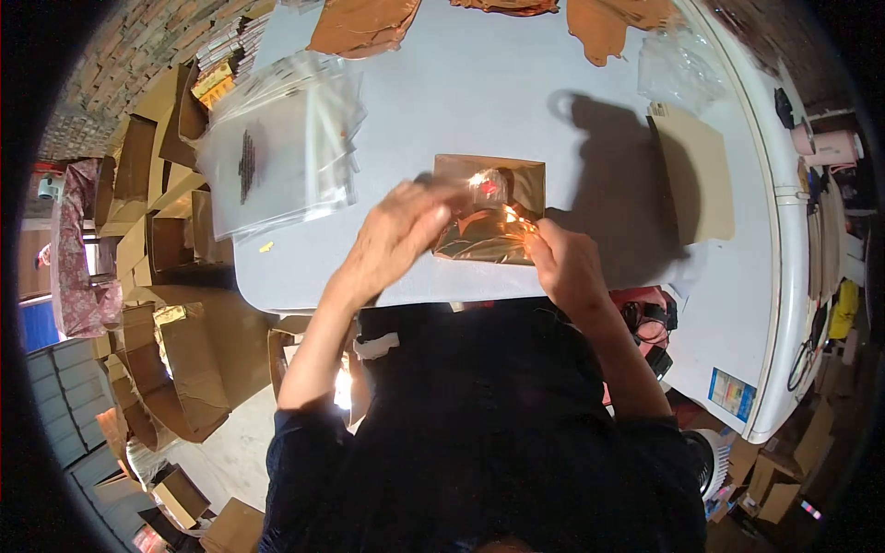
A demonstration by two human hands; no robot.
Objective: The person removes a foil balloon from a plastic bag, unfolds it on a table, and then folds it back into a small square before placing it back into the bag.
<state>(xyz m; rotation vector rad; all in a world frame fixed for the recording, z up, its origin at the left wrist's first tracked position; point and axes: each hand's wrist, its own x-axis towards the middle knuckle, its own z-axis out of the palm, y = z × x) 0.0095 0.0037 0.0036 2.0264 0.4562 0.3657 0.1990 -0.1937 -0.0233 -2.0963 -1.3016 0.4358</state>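
A shiny gold foil packet, flat and wrinkled, lies on the pale table in front of me. Near its middle is a small glossy patch with a red spot. My right hand pinches the packet's right edge between thumb and fingers. Over its left side is my left hand, the fingers curved toward the glossy patch. Its fingertips are smeared by motion, so I cannot tell what they hold.
A stack of clear plastic sleeves lies at the left of the table. Copper-coloured foil pieces line the far edge. A cardboard sheet and crumpled clear plastic are on the right. Cardboard boxes stand left of the table.
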